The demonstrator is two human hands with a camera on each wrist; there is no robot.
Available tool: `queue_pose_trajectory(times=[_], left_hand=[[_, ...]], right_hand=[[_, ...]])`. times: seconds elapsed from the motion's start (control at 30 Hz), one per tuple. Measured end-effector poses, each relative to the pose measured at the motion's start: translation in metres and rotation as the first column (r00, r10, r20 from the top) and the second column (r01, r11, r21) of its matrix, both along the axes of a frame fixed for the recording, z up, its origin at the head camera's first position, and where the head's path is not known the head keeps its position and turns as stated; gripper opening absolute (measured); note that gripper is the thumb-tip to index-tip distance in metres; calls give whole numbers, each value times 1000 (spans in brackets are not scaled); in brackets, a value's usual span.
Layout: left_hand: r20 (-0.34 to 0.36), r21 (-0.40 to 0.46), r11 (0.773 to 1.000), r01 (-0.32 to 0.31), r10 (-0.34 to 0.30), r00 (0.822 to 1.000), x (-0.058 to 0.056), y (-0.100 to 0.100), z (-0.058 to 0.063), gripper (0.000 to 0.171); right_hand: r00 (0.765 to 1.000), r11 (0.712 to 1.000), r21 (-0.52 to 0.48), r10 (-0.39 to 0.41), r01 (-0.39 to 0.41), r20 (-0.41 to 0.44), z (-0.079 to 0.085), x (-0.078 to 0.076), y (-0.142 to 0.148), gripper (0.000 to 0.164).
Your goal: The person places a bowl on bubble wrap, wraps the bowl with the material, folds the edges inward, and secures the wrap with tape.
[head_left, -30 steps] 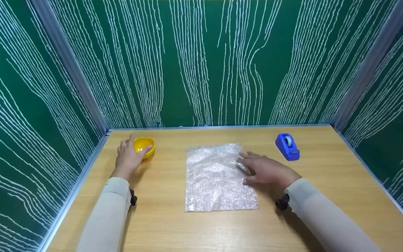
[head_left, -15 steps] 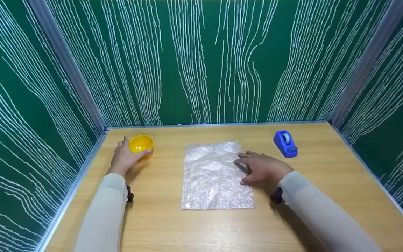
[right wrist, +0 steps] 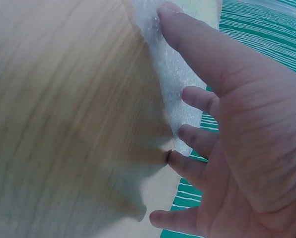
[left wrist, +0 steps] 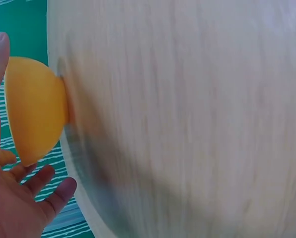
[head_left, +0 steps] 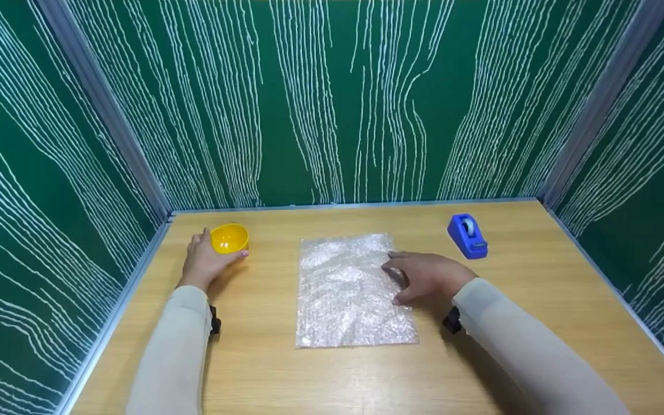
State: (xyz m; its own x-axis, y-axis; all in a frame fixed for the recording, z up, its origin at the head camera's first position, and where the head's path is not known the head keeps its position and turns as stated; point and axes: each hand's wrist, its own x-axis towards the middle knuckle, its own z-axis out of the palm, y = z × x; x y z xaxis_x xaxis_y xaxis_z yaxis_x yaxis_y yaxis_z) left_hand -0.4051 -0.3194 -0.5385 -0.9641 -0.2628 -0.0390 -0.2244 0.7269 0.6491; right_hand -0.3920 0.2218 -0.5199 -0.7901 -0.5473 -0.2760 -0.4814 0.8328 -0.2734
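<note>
We see L hand (head_left: 202, 262) cupped round a plain, glossy yellow bowl (head_left: 230, 237), upright on table (head_left: 355, 380), far L; R hand (head_left: 429, 274) spread wide at clear, crinkly bubble wrap's (head_left: 346, 300) R edge, ctr

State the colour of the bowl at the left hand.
The bowl is plain yellow; the head view shows it best.

The head view is bright. Bubble wrap (head_left: 355, 294) glitters with broken highlights; on its near side the table (head_left: 355, 380) carries pale glare. Left of the wrap, a bowl (head_left: 230, 237) shows a bright spot; right of it, a sleeve (head_left: 525, 343) throws soft shadow. Both wrist views are hazier, the left one bowing the table edge.
</note>
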Motion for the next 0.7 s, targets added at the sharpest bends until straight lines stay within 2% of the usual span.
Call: queue_pose_trajectory(times=[0.17, 0.5, 0.7], left_hand=[[26, 38, 999, -32, 31, 999, 0, -1, 1, 149], [78, 90, 994, -67, 60, 995, -2, -2, 1, 152], [47, 129, 990, -64, 58, 997, -7, 1, -1, 144]], right_hand=[[1000, 1000, -8, 12, -12, -5, 2, 0, 0, 91], [999, 999, 8, -35, 35, 24, 3, 3, -8, 91], [999, 999, 3, -48, 48, 26, 4, 2, -8, 91]])
